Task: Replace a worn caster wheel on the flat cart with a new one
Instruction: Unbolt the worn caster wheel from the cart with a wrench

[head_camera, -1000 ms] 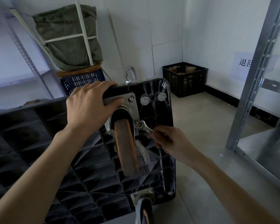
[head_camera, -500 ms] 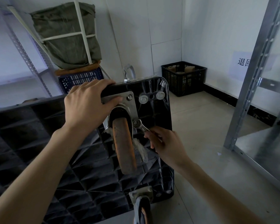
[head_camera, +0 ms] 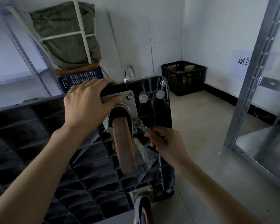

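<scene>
The black plastic flat cart (head_camera: 39,143) stands on its side with its ribbed underside facing me. A worn orange caster wheel (head_camera: 124,146) sits in a metal fork on a steel mounting plate (head_camera: 132,107) near the cart's top corner. My left hand (head_camera: 87,104) grips the cart's upper edge, its thumb lying on the plate. My right hand (head_camera: 166,143) holds a silver wrench (head_camera: 141,126) whose head sits on the plate's lower right bolt. A second caster (head_camera: 141,206) is at the cart's lower edge.
A black crate (head_camera: 183,77) stands in the far corner. A blue crate (head_camera: 81,78) with a green sack (head_camera: 66,34) on top stands behind the cart by a slotted metal shelf. A metal shelving upright (head_camera: 255,70) rises on the right. Tiled floor lies between.
My right hand has swung the wrench handle down and towards me, turning about the bolt. My left hand keeps its grip on the cart's edge.
</scene>
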A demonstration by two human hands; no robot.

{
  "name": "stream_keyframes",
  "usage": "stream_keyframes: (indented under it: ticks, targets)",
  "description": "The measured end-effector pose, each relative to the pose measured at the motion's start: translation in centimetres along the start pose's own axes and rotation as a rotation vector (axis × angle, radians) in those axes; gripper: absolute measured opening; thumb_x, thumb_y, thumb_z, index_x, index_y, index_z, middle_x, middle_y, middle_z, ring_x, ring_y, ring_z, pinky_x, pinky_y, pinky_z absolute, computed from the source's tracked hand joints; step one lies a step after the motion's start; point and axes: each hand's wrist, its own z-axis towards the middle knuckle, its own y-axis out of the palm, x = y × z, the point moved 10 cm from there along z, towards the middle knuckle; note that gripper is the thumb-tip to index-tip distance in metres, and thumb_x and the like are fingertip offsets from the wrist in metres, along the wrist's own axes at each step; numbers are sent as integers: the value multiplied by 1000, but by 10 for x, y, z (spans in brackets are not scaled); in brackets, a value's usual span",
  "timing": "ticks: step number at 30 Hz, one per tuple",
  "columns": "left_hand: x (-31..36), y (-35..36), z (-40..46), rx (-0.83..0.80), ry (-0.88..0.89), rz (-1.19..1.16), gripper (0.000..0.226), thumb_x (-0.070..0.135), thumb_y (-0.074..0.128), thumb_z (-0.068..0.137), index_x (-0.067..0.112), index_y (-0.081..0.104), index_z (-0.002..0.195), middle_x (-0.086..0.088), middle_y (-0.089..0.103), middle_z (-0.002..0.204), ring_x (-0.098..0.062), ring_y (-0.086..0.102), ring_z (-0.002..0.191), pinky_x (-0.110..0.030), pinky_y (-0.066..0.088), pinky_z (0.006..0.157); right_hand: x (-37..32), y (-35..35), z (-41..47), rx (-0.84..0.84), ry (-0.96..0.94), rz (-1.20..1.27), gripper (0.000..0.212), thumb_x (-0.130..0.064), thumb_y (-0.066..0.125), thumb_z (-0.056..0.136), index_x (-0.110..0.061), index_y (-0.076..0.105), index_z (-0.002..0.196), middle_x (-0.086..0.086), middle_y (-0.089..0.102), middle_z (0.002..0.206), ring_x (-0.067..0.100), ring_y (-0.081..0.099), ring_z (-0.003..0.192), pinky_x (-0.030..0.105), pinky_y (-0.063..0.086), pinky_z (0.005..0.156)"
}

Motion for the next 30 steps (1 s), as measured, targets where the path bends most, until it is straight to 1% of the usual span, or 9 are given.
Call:
stream_keyframes:
  ticks: [4,8,12,15,17,19,22,26,30]
  targets:
    - [0,0,0,0,6,-3,52,63,63,88,35,61,132,9,68,126,-24,61,117,-42,42,95,-11,-14,10,-16,-79,-209,25,-45,60,100,-40,66,76,-11,66,63,6,62,58,30,47,53]
    - [-1,1,0,7,8,-2,52,63,62,88,35,62,132,8,68,125,-24,61,117,-42,43,94,-13,-17,20,-144,-18,-273,36,-53,57,99,-41,63,65,-5,67,63,11,63,58,34,50,57]
    - [-1,1,0,11,11,-2,52,63,63,88,35,62,132,8,68,125,-23,61,117,-41,43,93,-32,-25,22,-208,-15,-473,24,-51,55,101,-37,74,100,-13,63,72,6,58,66,27,38,57]
    - [0,0,1,15,16,-1,52,63,63,88,35,62,132,8,69,125,-24,61,117,-41,43,92,-99,-46,41,-204,-255,-869,22,-50,60,99,-38,73,112,-12,58,81,11,52,74,26,28,55]
    - [1,0,0,18,16,4,52,62,64,88,34,62,132,6,69,124,-25,62,116,-42,43,92,-146,-40,46,-188,-488,-1113,26,-54,58,98,-36,74,108,-8,53,78,18,58,78,27,21,52]
    - [2,0,-1,18,11,2,52,62,64,88,33,62,132,5,69,124,-27,62,114,-43,44,92,-162,-30,43,-214,-592,-1200,27,-53,57,99,-35,74,109,-5,61,83,23,65,85,28,19,51]
    - [0,-1,-1,21,9,9,52,61,65,88,33,63,131,4,70,124,-28,62,113,-43,45,92,-136,-47,34,-229,-474,-1040,28,-59,56,96,-42,73,111,-10,70,93,20,66,89,29,29,61]
    - [0,-1,0,20,3,10,52,63,63,87,35,63,131,6,69,124,-27,62,115,-41,44,92,-61,-64,16,-206,-131,-686,33,-66,55,93,-42,74,103,-14,68,77,9,63,76,29,40,58]
    - [1,-2,0,21,1,15,52,63,64,87,36,63,132,7,69,125,-26,62,115,-41,44,91,-25,-52,5,-66,-2,-362,31,-62,56,93,-39,77,95,-14,69,69,4,63,63,33,50,56]
